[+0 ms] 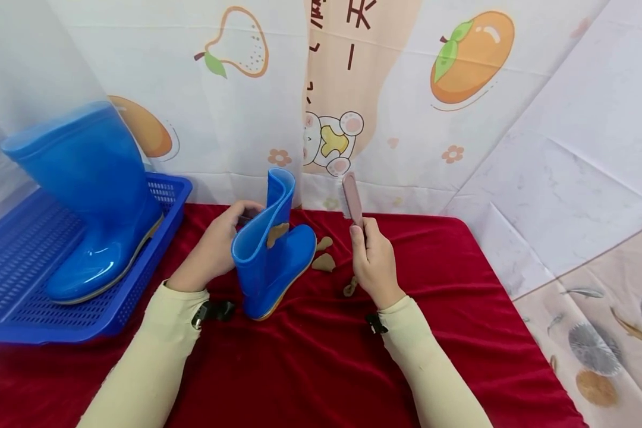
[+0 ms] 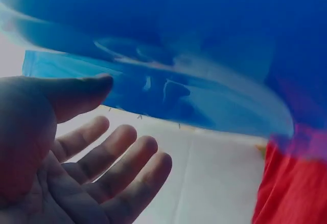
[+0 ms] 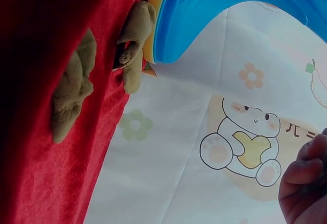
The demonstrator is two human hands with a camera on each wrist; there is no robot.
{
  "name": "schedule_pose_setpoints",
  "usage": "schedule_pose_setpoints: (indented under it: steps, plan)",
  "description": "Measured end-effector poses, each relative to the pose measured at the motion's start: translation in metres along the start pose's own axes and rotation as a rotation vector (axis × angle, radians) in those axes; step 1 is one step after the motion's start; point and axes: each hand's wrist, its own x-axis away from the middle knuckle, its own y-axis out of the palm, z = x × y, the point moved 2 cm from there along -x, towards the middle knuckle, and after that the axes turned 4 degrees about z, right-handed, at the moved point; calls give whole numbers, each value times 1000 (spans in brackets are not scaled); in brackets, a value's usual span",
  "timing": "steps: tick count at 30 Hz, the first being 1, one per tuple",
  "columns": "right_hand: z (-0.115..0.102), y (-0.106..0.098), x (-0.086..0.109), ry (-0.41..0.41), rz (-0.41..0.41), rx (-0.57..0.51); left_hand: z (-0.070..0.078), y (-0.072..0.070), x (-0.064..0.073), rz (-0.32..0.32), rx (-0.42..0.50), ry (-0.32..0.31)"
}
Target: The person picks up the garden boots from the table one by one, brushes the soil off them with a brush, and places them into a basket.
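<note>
A blue rain boot (image 1: 294, 255) stands on the red cloth, its toe toward the back right and a brown clay-like patch (image 1: 277, 234) on its shaft. My left hand (image 1: 217, 241) is at the boot's left side; the left wrist view shows its fingers (image 2: 138, 162) spread and loosely bent, with the thumb overlapping the boot. To the right of the boot, my right hand (image 1: 375, 261) grips a pinkish brush (image 1: 352, 199), held upright with pale bristles facing left. Brown clay-like lumps (image 1: 323, 262) lie beside the toe, and another lump (image 1: 350, 287) is near my right wrist.
At the left, a blue perforated basket (image 1: 179, 196) holds a second blue boot (image 1: 98, 196). A white printed curtain (image 1: 396, 172) hangs behind the table. The red cloth (image 1: 438, 333) has folds and ends at the right in a slanted edge.
</note>
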Motion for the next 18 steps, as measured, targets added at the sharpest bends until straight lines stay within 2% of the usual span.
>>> schedule_pose_setpoints:
  steps: [5, 8, 13, 18]
  plan:
    - [2, 1, 3, -10, 0, 24, -17, 10, -5, -74, 200, -40]
    - [3, 2, 4, -10, 0, 31, -24, 17, -8, -100, 249, -47]
    - [3, 2, 4, -23, -6, 27, -13, 26, -9, -75, 276, -10]
    - [1, 1, 3, -36, -11, 9, 0, 32, -9, -85, 290, 41]
